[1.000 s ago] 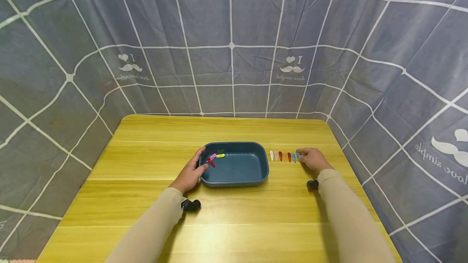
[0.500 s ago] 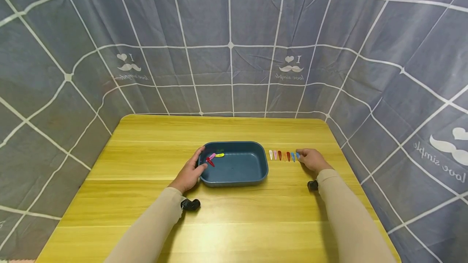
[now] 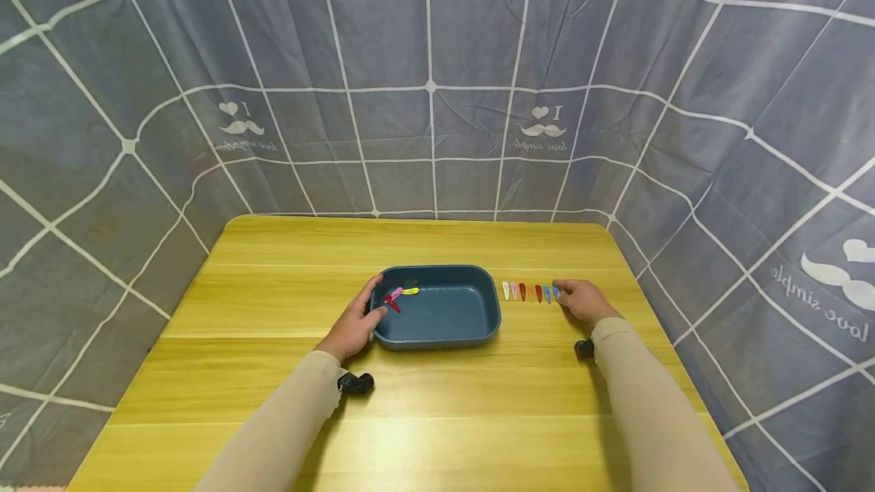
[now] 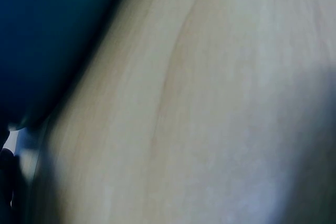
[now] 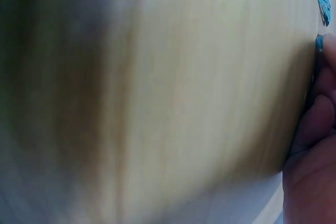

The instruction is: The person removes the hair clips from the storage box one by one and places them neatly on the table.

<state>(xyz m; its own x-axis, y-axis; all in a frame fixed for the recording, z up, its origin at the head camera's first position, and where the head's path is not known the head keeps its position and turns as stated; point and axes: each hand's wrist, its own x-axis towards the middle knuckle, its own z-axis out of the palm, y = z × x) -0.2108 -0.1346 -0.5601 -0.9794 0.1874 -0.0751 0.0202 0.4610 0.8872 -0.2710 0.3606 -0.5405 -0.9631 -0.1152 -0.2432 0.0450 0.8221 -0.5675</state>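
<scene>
My left hand [image 3: 352, 325] grips the left end of a dark blue plastic basin [image 3: 437, 343], its thumb over the rim. Inside lie a yellow hair clip [image 3: 411, 291], a pink one [image 3: 396, 293] and red ones [image 3: 394, 305]. To the basin's right, several snap hair clips stand in a row, from a white clip [image 3: 506, 291] to a blue clip [image 3: 547, 294]. At the row's right end my right hand [image 3: 581, 302] pinches another blue hair clip [image 3: 557, 291], partly hidden by the fingers. The right wrist view shows that clip's tip [image 5: 319, 42] at the fingertips.
Everything rests on a yellow wood-grain table [image 3: 437, 431]. A grey curtain [image 3: 383, 44] with white grid lines hangs around its back and sides. Each wrist carries a small black device, such as the left one [image 3: 355, 383]. The left wrist view is mostly blurred tabletop.
</scene>
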